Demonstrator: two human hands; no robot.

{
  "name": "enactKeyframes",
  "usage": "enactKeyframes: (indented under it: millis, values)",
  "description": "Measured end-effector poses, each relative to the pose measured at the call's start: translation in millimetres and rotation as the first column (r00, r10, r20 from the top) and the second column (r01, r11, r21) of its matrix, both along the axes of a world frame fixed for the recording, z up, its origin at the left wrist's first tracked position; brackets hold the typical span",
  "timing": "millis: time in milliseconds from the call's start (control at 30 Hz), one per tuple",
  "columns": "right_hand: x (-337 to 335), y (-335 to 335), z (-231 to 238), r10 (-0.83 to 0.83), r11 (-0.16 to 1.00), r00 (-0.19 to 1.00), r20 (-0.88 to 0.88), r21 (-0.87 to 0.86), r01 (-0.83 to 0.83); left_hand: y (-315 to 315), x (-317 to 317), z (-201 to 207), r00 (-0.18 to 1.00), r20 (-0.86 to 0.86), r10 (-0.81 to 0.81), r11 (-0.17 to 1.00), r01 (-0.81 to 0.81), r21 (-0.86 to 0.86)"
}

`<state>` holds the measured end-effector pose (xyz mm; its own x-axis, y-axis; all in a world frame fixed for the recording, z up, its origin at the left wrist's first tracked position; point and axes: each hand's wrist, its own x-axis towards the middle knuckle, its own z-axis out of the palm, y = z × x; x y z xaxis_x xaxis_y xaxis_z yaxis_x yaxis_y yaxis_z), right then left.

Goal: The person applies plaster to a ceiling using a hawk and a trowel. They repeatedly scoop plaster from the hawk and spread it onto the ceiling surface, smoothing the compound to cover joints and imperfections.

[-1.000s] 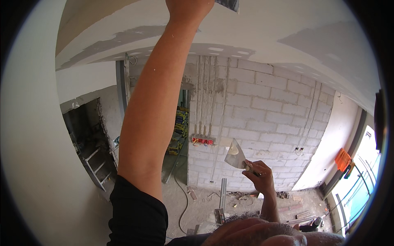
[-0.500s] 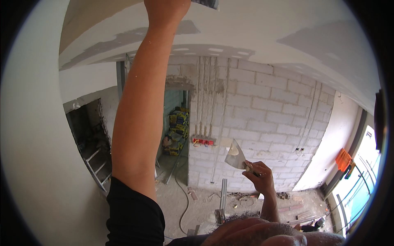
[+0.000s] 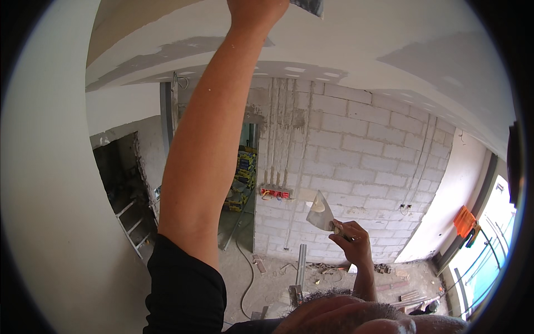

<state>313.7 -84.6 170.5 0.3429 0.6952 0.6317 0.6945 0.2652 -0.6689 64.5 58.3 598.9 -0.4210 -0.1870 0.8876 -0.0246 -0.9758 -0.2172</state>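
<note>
My left hand (image 3: 258, 12) is raised to the ceiling at the top edge, its fingers cut off by the frame. Beside it shows the corner of a dark flat-bladed tool (image 3: 309, 6), lying close to the ceiling surface; it appears to be in that hand. My right hand (image 3: 351, 239) is closed round the handle of a putty knife (image 3: 321, 212) at lower right. The broad blade points up and to the left, with a pale dab of filler (image 3: 318, 206) on it.
The pale ceiling (image 3: 356, 33) has grey filled patches. Behind stands a bare block wall (image 3: 356, 139) with a red electrical box (image 3: 275, 192). Stacked bags (image 3: 240, 183) show through a doorway. A ladder (image 3: 133, 225) leans at left; an orange cloth (image 3: 464, 221) hangs by the window.
My left hand and the flat-bladed tool have moved to the right along the ceiling. My right hand holds the putty knife in nearly the same place.
</note>
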Motion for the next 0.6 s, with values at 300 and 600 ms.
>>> enactKeyframes:
  millis: [300,600]
  values:
    - [2,0,0,0.009,1.000,1.000,0.011,-0.001,-0.009,-2,5,-1,1.000,0.004,0.026,0.999,-0.026,0.018]
    - [5,2,-3,0.004,1.000,1.000,0.012,0.002,-0.004,-17,-3,-12,0.995,-0.093,-0.043,0.996,0.035,-0.086]
